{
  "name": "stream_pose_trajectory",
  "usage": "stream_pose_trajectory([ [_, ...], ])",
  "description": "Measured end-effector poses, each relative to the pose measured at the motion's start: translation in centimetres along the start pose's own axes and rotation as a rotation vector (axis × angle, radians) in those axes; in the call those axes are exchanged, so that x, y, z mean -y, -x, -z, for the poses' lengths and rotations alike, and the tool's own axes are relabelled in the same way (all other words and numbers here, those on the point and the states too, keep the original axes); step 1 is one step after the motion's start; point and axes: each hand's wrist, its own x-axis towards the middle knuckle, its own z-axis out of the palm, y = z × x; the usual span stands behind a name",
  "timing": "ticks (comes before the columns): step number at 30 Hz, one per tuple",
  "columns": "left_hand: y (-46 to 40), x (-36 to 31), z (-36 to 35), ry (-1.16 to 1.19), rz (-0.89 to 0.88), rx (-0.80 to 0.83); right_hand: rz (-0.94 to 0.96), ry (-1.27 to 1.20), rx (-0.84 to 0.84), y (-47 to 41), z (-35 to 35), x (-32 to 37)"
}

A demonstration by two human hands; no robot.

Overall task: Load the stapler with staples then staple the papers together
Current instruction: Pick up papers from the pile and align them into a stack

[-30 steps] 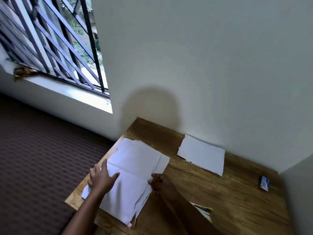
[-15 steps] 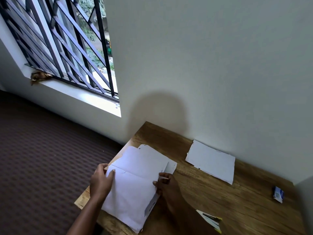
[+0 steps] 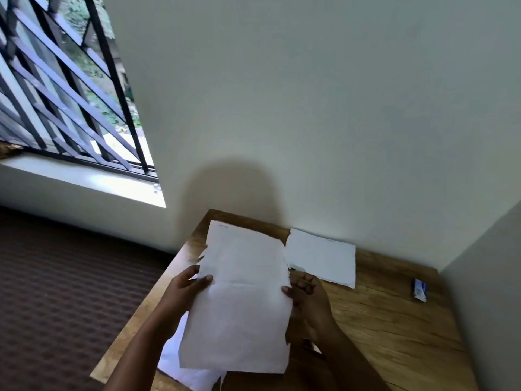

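I hold a stack of white papers [image 3: 239,300] lifted off the wooden table [image 3: 394,328], tilted toward me. My left hand [image 3: 186,289] grips its left edge and my right hand [image 3: 307,294] grips its right edge. Another white sheet [image 3: 180,359] lies on the table under the lifted stack. A second white paper pile [image 3: 321,258] lies flat near the wall. A small blue and white box [image 3: 420,289], perhaps of staples, sits at the table's far right. No stapler is in view.
The table stands in a corner, with a wall behind it and a wall [image 3: 493,277] on the right. A barred window [image 3: 64,88] and dark carpet [image 3: 62,277] are on the left.
Both hands have lifted the paper stack off the table and squared it up. The view has shifted left and down a little.
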Motion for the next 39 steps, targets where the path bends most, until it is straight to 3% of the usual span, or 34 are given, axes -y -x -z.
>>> stream_pose_trajectory([
  [6,-0.6,-0.8,-4.7,-0.061,-0.007,0.177,0.06,-0.109,-0.061,0.3,4.8,2.4],
  [10,-1.1,-0.7,-6.8,-0.097,-0.025,0.257,0.12,-0.049,-0.081,1.6,7.1,3.8],
  [18,-1.9,-0.4,-9.9,-0.238,-0.145,0.181,0.198,0.093,-0.183,3.0,9.1,4.6],
  [25,-2.1,-0.5,-10.6,-0.275,-0.115,0.247,0.291,0.308,-0.1,4.1,10.3,6.2],
  [30,-2.5,-0.3,-10.9,-0.189,-0.059,0.237,0.222,0.384,-0.051,3.8,10.7,6.9],
  [34,-2.8,-0.1,-10.7,-0.206,-0.009,0.222,0.129,0.306,-0.079,3.5,10.5,7.0],
  [39,-2.7,0.9,-11.0,-0.227,-0.134,0.133,0.062,0.266,-0.007,2.9,10.7,6.4],
])
